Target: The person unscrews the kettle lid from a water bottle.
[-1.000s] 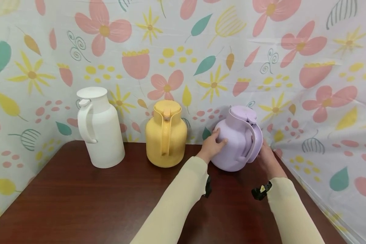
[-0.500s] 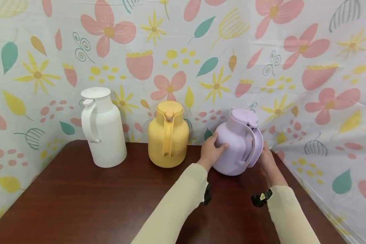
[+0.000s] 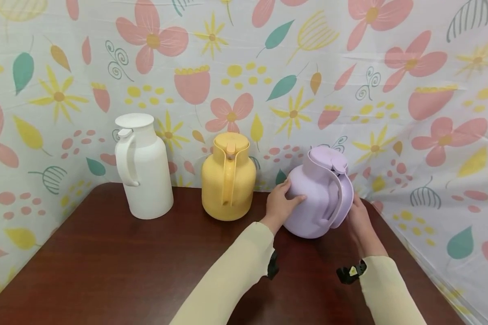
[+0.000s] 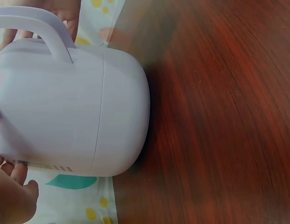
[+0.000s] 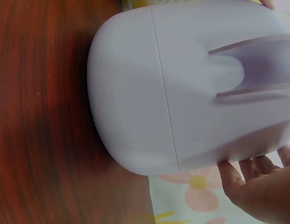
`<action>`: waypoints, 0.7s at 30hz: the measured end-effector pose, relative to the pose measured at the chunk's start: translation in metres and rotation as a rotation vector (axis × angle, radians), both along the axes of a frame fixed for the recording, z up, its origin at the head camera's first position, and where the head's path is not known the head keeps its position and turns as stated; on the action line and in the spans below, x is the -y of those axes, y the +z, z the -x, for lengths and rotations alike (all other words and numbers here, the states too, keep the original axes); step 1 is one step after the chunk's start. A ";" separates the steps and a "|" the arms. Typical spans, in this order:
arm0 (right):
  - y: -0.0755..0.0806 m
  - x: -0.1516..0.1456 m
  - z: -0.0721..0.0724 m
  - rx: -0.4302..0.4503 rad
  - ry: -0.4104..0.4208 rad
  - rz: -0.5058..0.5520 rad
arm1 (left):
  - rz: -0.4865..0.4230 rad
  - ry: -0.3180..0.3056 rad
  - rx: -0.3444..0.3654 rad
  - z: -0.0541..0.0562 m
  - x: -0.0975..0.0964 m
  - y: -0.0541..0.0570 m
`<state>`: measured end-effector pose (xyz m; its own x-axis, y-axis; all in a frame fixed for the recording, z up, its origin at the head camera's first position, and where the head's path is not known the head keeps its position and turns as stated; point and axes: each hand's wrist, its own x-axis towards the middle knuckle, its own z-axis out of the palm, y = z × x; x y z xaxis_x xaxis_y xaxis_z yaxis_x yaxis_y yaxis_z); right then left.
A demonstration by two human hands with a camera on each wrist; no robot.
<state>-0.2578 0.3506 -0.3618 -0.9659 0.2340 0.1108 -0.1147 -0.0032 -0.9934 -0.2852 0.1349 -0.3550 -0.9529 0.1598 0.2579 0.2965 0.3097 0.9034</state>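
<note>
In the head view a lilac vacuum jug (image 3: 307, 203) with a lid and a looped handle stands on the dark wooden table at the right. My left hand (image 3: 281, 203) grips its left side, thumb across the front of the body. On the other side, partly hidden behind the handle, my right hand (image 3: 362, 219) holds the jug's right side. The right wrist view shows fingertips of the right hand (image 5: 264, 184) pressed against the jug's body (image 5: 130, 93). In the left wrist view, the left hand (image 4: 14, 193) is only partly visible, beside the body.
A yellow vacuum jug (image 3: 227, 185) stands to the left of the lilac one, its handle facing me. Farther left is a taller white jug (image 3: 148, 180). Behind the table (image 3: 126, 266) hangs a flower-printed cloth (image 3: 244, 58), which also runs along the right edge.
The lilac jug has come slightly toward me and a little closer to the yellow one, both hands moving with it. The head view has shifted slightly left.
</note>
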 end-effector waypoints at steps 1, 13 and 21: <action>0.000 0.001 -0.001 0.017 -0.001 -0.008 | 0.002 0.001 0.000 -0.001 0.001 0.000; 0.003 0.011 -0.013 0.101 -0.095 -0.105 | -0.026 -0.008 0.030 -0.008 0.015 0.001; -0.006 0.017 -0.026 -0.011 -0.137 -0.138 | -0.045 -0.045 0.007 -0.016 0.024 -0.004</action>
<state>-0.2317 0.3335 -0.3681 -0.9245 0.3454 0.1612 -0.1153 0.1498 -0.9820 -0.2688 0.1109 -0.3589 -0.9468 0.1904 0.2595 0.3029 0.2550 0.9183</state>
